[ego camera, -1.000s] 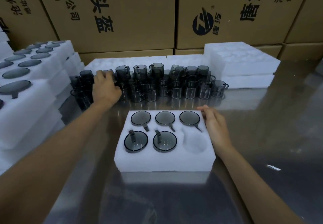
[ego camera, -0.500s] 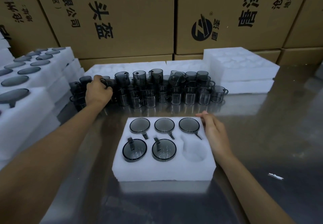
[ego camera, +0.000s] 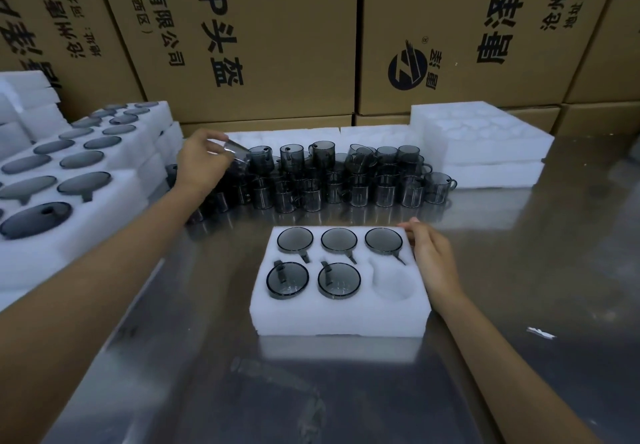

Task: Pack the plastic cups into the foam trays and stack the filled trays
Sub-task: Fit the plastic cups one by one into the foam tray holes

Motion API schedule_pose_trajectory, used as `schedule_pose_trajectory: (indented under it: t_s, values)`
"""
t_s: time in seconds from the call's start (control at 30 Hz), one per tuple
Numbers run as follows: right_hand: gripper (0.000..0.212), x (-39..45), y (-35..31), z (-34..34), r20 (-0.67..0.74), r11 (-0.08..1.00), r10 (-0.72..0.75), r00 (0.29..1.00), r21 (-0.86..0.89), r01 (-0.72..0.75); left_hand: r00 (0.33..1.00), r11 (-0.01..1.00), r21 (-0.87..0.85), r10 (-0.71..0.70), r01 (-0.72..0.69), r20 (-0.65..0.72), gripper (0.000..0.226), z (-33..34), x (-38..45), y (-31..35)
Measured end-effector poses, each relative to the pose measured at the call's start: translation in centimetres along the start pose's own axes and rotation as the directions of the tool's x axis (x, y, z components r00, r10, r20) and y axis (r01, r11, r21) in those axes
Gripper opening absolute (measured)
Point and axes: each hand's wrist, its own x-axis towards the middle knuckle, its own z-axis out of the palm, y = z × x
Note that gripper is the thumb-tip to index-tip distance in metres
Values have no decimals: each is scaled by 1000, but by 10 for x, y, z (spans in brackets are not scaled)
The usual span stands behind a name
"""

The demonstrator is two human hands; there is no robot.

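The left hand (ego camera: 202,163) grips a smoky clear cup (ego camera: 237,153), tilted, above the left end of the cup cluster (ego camera: 332,180); its fingers hide part of the cup. The right hand (ego camera: 431,256) rests relaxed, fingers straight, against the right edge of the white foam tray (ego camera: 341,315) on the shiny metal worktop (ego camera: 519,270). Five round pockets hold cups; the near-right one shows bare foam. Filled trays (ego camera: 86,180) at left are cut off.

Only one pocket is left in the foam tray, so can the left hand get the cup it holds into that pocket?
Probably yes. The empty pocket lies open at the tray's near right; the right hand rests on the foam tray edge beside it, not over it. The left hand holds a cup.
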Motion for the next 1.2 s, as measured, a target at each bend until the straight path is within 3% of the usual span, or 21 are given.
schedule_pose_trajectory:
  t_s: [0.1,0.2,0.3,0.37,0.47,0.57,0.67,0.73,0.8,0.9,1.03,1.2]
  values:
    - [36,2,1,-1,-6,999,34,999,2,-33,968,995,-102,12,14,251,24,-11,-16,29]
    - [24,6,-7,-4,20,993,103,994,48,-104,864,988,-155,83,-5,497,24,-15,-42,60]
    - [12,3,-24,-12,59,999,34,998,5,-34,766,980,-181,175,-78,618,26,-5,-75,90]
    - [22,-9,-41,-18,198,997,-71,978,-20,77,702,970,-199,238,-138,672,28,6,-99,107]
    - [56,-28,-68,-25,510,987,-138,849,-1,161,575,957,-221,289,-187,766,30,25,-136,126]
    - [54,-39,-81,-34,597,966,-121,793,-112,231,508,928,-190,338,-321,793,28,44,-166,130]
    - [47,-46,-73,-46,583,956,-86,808,-180,231,499,897,-201,392,-393,773,21,52,-179,124]
    - [53,-54,-64,-51,566,953,-98,819,-184,242,548,894,-234,422,-381,722,17,53,-179,117]
    - [57,-60,-55,-48,527,936,-160,835,-189,298,604,907,-211,403,-365,687,19,51,-175,109]
    - [63,-66,-45,-42,454,919,-230,861,-190,345,594,929,-133,326,-345,736,22,49,-172,95]
    - [75,-66,-42,-43,490,924,-203,848,-191,332,595,954,-118,266,-276,758,28,49,-181,82]
    - [61,-67,-35,-46,554,933,-215,804,-126,336,650,955,-170,292,-244,701,20,50,-188,77]
